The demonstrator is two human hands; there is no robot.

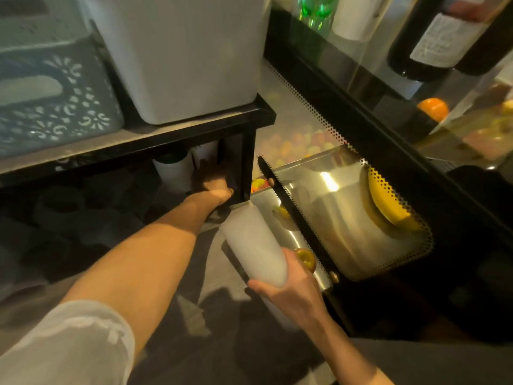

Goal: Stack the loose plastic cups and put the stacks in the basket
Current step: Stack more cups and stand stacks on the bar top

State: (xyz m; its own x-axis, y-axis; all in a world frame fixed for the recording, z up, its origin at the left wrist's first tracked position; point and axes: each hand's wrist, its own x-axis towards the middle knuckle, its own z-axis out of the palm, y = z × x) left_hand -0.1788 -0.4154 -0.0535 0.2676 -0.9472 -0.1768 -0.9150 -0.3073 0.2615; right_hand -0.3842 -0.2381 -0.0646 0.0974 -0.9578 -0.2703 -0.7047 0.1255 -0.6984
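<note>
Fingers (258, 286) of the right hand (288, 290) curl round a white cup stack (254, 245) held low beside the shelf leg, while the left hand (212, 180) reaches under the black shelf (166, 137) toward white cups (175, 170) (its fingers too shadowed to tell).

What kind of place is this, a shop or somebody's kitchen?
Probably a cafe or juice bar, behind the counter. A glass display case holds a banana and other fruit, a wine bottle lies above, and the right hand holds a stack of plastic cups.

No text can be read. The dark bottle (433, 43) at upper right carries a white label, its print too blurred.
</note>
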